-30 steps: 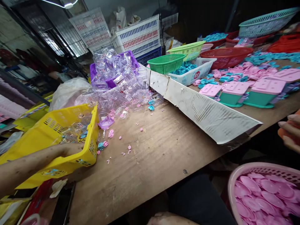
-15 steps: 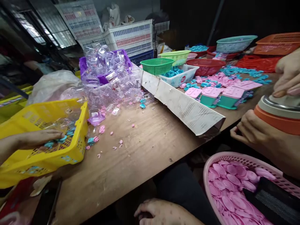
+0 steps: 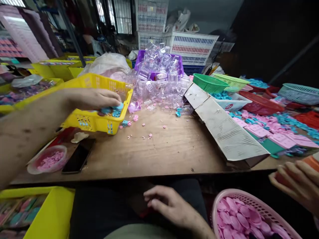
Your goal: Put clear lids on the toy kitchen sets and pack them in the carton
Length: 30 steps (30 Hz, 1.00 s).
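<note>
My left hand (image 3: pixel 99 99) reaches over the yellow basket (image 3: pixel 93 123) at the left of the table, its fingers closed round a light blue piece (image 3: pixel 117 107). More small blue parts lie beneath it inside the basket. Above my lap, my right hand (image 3: pixel 169 204) hangs with its fingers loosely curled and apart, nothing in them. Small pink bits and a blue piece (image 3: pixel 178 113) are scattered on the wooden table (image 3: pixel 159 152). Clear plastic cases (image 3: pixel 161 79) are heaped at the back, in and around a purple basket (image 3: pixel 140 59).
A cardboard strip (image 3: pixel 224 129) divides the table. Pink-lidded boxes (image 3: pixel 258 130) stand beyond it. A black phone (image 3: pixel 78 157) lies at front left. Another person's hand (image 3: pixel 296 182) is at the right, above a pink basket (image 3: pixel 249 196) of pink pieces.
The view has swung left. My left hand has risen toward the basket's right side and now has a light blue piece in it. My right hand stays over my lap.
</note>
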Motion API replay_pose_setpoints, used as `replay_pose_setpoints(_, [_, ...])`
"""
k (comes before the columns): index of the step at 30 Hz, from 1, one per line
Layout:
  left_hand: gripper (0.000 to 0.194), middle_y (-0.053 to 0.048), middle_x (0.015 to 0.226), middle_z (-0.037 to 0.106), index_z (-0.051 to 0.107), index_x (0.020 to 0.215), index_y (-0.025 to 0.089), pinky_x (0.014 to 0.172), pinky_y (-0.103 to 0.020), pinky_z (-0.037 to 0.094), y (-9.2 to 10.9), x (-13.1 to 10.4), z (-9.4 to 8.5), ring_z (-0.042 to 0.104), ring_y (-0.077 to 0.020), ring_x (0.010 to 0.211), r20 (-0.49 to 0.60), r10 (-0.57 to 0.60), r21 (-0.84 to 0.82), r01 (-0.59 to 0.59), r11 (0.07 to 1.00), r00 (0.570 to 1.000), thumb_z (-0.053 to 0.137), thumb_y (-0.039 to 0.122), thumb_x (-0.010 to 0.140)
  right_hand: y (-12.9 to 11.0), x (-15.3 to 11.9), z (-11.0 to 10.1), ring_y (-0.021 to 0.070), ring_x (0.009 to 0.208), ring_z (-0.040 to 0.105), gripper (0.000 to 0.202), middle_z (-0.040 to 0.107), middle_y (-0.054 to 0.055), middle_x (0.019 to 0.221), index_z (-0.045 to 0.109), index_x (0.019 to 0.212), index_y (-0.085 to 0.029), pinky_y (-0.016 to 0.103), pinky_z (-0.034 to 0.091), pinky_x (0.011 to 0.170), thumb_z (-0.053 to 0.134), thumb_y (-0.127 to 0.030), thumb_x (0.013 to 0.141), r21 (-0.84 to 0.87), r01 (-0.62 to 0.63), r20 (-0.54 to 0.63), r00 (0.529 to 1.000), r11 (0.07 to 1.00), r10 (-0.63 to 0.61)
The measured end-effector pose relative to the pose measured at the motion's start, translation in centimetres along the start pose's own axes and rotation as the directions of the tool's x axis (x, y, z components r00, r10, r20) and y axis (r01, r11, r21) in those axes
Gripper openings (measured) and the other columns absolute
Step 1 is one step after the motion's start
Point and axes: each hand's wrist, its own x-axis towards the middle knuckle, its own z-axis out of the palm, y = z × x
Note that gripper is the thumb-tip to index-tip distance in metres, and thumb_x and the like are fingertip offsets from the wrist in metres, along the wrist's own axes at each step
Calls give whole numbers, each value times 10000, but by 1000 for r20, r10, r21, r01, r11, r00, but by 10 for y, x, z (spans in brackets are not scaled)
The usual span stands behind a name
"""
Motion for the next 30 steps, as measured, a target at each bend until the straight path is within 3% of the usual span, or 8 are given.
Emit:
replay_pose_setpoints(2, [224,32,779,662,769,993,126,668,-206,519,12,-18,57,652,-115,639,239,154,171,-198,965,959,659,315,1042,-24,17,-16,259,1084,826,470,829,123,1268,796,1433,-233,401,686,939,691,-560,1112,-16,94,-67,993,995,-95])
replay_pose_setpoints(5, [59,-32,886,732,738,938,180,829,-323,622,15,-36,158,735,-220,816,185,235,242,-276,930,954,741,239,939,-43,68,-32,282,1206,777,460,758,144,1391,725,1509,-258,461,682,1025,692,-448,1091,-353,233,-329,876,906,-354])
replay_pose_setpoints(7, [146,-123,1052,790,750,1038,160,980,-421,649,4,-42,212,779,-304,1009,128,263,271,-289,918,956,682,136,911,-45,103,-35,329,1381,703,560,700,180,1500,670,1570,-242,546,624,1175,716,-292,1014,-595,214,-362,789,775,-496])
replay_pose_setpoints(10, [328,-242,1383,754,721,1291,112,1224,-582,551,-24,-49,251,714,-392,1324,42,314,283,-313,907,949,578,143,997,-35,134,-31,329,1510,634,706,663,172,1611,596,1645,-239,570,509,1321,708,-177,950,-699,222,-283,787,680,-548])
replay_pose_setpoints(14, [490,-203,1547,685,626,1493,168,1358,-705,386,-64,-63,246,604,-428,1472,-44,409,216,-391,895,911,672,287,1020,-23,137,-29,347,1452,666,640,714,161,1546,637,1606,-239,574,526,1290,781,-291,985,-708,226,-243,812,669,-531])
replay_pose_setpoints(18, [644,-155,1560,668,575,1552,228,1324,-639,471,-90,-76,227,599,-402,1488,-103,429,60,-425,903,897,798,359,963,-20,134,-33,335,1392,692,427,752,146,1437,755,1440,-243,545,551,1261,785,-351,1028,-709,239,-229,811,663,-538])
replay_pose_setpoints(24, [426,-148,1503,701,655,1422,193,1330,-508,507,-116,-87,216,646,-292,1489,-210,352,-41,-368,929,912,514,126,1025,-16,137,-35,322,1283,729,207,778,123,1297,833,1191,-261,552,587,1212,661,-231,1081,-716,255,-217,803,650,-554])
replay_pose_setpoints(30, [218,-93,1268,816,751,1191,213,1148,-433,629,-123,-95,214,777,-268,1226,-284,204,-54,-228,972,937,582,186,1056,-16,132,-41,329,1263,746,278,743,133,1371,809,1310,-264,542,635,1157,668,-234,1072,-736,233,-219,806,636,-550])
